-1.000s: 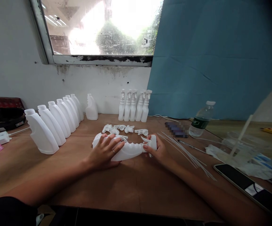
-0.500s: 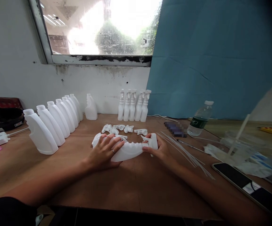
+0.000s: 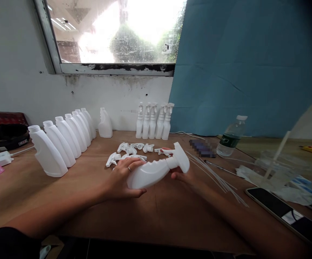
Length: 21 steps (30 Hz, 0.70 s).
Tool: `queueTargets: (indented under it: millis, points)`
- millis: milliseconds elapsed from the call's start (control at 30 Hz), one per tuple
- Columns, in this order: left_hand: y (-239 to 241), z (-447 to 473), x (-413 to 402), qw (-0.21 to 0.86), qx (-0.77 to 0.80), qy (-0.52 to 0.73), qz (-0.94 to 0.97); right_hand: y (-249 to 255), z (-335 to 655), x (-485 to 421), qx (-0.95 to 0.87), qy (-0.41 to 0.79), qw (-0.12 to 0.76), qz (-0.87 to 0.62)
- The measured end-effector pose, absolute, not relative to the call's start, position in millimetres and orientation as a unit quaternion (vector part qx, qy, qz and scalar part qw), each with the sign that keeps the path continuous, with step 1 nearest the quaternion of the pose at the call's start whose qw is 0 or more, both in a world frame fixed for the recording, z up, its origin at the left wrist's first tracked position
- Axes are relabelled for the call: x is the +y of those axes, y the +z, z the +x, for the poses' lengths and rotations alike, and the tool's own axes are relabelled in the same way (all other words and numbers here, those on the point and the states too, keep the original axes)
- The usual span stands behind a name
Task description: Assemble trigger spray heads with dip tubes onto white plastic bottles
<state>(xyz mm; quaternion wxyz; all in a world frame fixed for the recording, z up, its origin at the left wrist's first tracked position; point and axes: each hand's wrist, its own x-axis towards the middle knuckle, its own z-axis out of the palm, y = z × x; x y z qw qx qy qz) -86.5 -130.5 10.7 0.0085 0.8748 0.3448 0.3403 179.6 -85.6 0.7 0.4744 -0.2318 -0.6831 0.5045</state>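
A white spray bottle (image 3: pixel 152 172) lies tilted above the table, its trigger head (image 3: pixel 182 157) at the upper right end. My left hand (image 3: pixel 125 178) is wrapped round the bottle's base, thumb below and fingers over the top. Around the neck, behind the trigger head, is my right hand (image 3: pixel 184 175); its thumb shows below the collar and a fingertip shows beyond the trigger. The head partly hides that hand's grip. Beyond the bottle lie several loose white trigger heads (image 3: pixel 148 148), one of them (image 3: pixel 113 159) close to my left hand.
White bottles without heads (image 3: pixel 49 153) stand in a row at left, and another (image 3: pixel 105 124) stands near the wall. Several bottles with heads (image 3: pixel 166 124) stand at the back. At right are thin tubes (image 3: pixel 220 178), a water bottle (image 3: pixel 230 138), a phone (image 3: pixel 277 210) and a straw cup (image 3: pixel 276 163).
The spray bottle's head end has risen and turned, with the head now slanting to the right. My right hand has shifted from the front of the head to behind the neck.
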Motion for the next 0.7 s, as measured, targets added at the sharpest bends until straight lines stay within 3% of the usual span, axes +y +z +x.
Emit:
queueTargets:
  millis: [167,433,700]
  points:
    - [10.0,-84.7,-131.2,0.019,0.329,0.338,0.881,2.8,178.7,-90.8,-0.695,0.415,0.511,-0.287]
    - [10.3,-85.9,-129.0,0.064,0.325,0.323,0.887,3.1,183.1,-86.1,-0.725,0.384,0.51,-0.259]
    - [19.9,-90.8,-127.5,0.186,0.335,0.336,0.86,8.3,188.4,-84.1,-0.778,0.323,0.487,-0.232]
